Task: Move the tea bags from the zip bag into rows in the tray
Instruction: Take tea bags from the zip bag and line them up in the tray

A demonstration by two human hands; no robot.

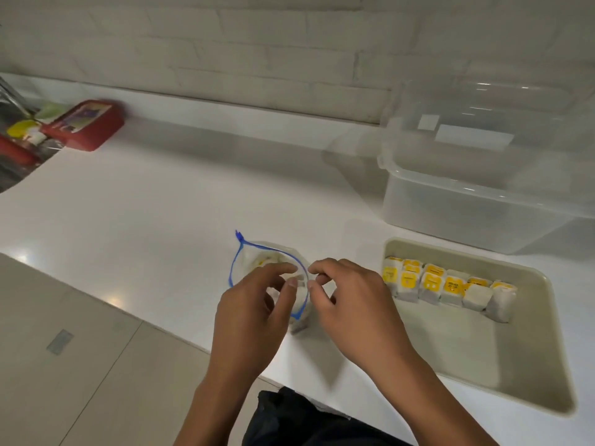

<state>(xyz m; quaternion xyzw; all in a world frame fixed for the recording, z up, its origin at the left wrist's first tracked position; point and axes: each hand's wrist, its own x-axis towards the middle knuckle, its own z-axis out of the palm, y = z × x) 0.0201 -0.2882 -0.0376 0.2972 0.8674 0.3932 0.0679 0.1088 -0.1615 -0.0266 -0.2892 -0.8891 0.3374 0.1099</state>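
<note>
White glossy worktop (145,204) against a pale brick wall (225,43); beige floor tiles (64,349) show below its near edge. Nearest the viewer, the left hand (254,320) and right hand (351,304) meet over the mouth of the zip bag (244,268); both have fingers curled at the rim, the right hand seemingly pinching the blue zip strip, the left hand's thumb and forefinger curled at the opening; whether the left grips the rim or a tea bag cannot be told. The zip bag is clear plastic with a blue zip, standing open near the worktop's front edge; white and yellow contents show inside, blurred. To the right, just beside the right hand, lies the beige tray (515,365); tea bags (450,286), white paper with yellow labels, stand in a row along its far end; the near part is bare. Beyond the tray, a clear plastic container (483,188); far left, a red box (87,123).
</note>
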